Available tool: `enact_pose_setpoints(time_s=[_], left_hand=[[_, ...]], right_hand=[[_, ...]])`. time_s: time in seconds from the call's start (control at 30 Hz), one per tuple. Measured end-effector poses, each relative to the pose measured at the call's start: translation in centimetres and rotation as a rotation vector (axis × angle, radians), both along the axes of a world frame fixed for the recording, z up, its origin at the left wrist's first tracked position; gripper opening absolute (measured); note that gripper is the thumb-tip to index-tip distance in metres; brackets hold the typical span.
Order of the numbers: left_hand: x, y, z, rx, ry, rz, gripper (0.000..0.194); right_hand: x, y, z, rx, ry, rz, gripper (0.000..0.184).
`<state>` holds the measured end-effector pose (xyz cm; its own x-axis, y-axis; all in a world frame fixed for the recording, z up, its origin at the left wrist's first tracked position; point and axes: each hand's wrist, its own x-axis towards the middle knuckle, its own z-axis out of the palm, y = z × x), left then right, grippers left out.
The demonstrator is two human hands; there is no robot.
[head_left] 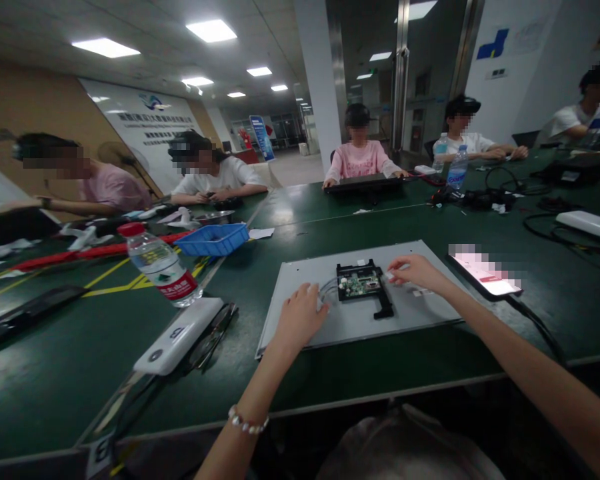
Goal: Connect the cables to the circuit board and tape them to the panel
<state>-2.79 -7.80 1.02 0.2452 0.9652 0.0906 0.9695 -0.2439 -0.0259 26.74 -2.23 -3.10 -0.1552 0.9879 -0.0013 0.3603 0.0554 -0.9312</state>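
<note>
A flat grey panel (pixel 300 277), like the back of a screen, lies on the green table in front of me. On it sits a black plastic bracket (pixel 384 307) holding a green circuit board (pixel 360 285). Thin cables (pixel 329 285) run from the board's left side towards my left hand (pixel 300 315), which rests on the panel with its fingers apart. My right hand (pixel 414 272) is just right of the bracket, thumb and fingertips pinched on a small white piece (pixel 390 275) too small to name.
A water bottle (pixel 163 267), a white power bank (pixel 180 337) and glasses (pixel 213 337) stand left. Behind them is a blue tray (pixel 214 240). A lit phone (pixel 485 272) with a cable lies right. Several people sit around the table (pixel 290 213).
</note>
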Motion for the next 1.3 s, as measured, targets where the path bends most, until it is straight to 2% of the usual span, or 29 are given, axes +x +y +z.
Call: enact_pose_setpoints(time_s=[0.1,0.3,0.4,0.47,0.67,0.77,0.87,1.0,1.13,1.3], left_hand=[[1.6,0.6,0.9,0.076,-0.074,-0.067,0.036],[7.1,2.2,2.4,0.134,-0.23,-0.34,0.032],[9.1,3.1,2.4,0.136,-0.262,-0.438,0.033],[9.8,3.6,1.9,0.137,-0.282,-0.48,0.033],[9.2,4.5,-1.0,0.125,-0.302,-0.529,0.037],[8.7,4.8,-1.7,0.11,-0.326,-0.548,0.04],[8.5,4.8,-1.8,0.093,-0.344,-0.581,0.042],[8.6,4.5,-1.6,0.064,-0.241,-0.65,0.045],[8.8,4.2,-1.7,0.065,-0.146,-0.666,0.046],[8.8,4.1,-1.6,0.071,-0.122,-0.672,0.046]], right_hand=[[0.0,-0.3,0.5,-0.023,-0.05,-0.01,0.01],[0.3,-0.3,1.0,-0.002,-0.138,-0.012,0.018],[0.5,-0.2,1.0,0.007,-0.136,-0.007,0.021],[0.5,-0.3,1.1,0.009,-0.143,-0.008,0.021],[-0.1,-0.6,1.1,-0.05,-0.097,0.003,0.019],[-0.2,-0.5,0.7,-0.074,-0.057,0.027,0.017],[-0.3,-0.2,0.1,-0.091,-0.057,0.053,0.017],[-0.4,-0.2,-0.2,-0.08,-0.107,0.089,0.017],[-0.7,-0.4,0.0,-0.019,-0.167,0.096,0.014],[-0.7,-0.5,0.1,0.064,-0.227,0.097,0.013]])
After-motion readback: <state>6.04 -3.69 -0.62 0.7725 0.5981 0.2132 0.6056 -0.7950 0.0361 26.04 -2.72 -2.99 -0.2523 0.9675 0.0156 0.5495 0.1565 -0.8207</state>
